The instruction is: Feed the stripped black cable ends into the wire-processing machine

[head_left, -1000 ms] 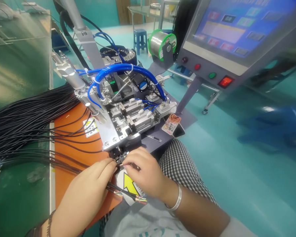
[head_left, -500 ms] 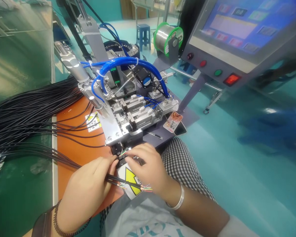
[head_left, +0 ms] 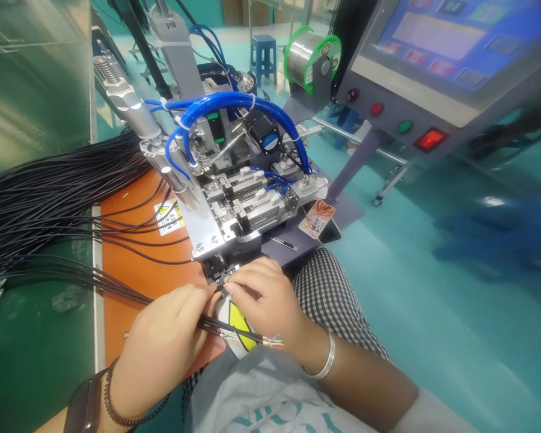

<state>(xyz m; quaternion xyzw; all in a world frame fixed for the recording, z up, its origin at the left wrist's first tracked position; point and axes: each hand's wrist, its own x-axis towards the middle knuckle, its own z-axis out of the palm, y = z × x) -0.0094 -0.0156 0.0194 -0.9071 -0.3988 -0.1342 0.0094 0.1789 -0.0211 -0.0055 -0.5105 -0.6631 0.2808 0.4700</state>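
item: black cables, a small bundle, running across the orange board and beneath your left hand. they come out past your curled fingers on the side facing your right hand; their stripped ends, with coloured wires, lie free just below your right palm, over the label with a yellow arrow.

item: left hand, fingers folded over the cables, thumb and forefinger tips drawn together at the near edge of the black fixture.

item: right hand, fingers bent, thumb and forefinger tips close together at the same fixture, facing your left fingertips and just beside them. fine wires show right at these tips; whether you pinch them or only touch them is too small to tell.

item: machine with a silver plate, directly beyond your fingertips, the fixture at its front; blue tubes arch above it.

item: large heap of cables, to the left, over the green table and the board's edge.

item: slim tool, lying on the dark base, near your right hand.

item: printed card, beyond the tool.

item: green-rimmed spool, mounted behind, beside the control panel.
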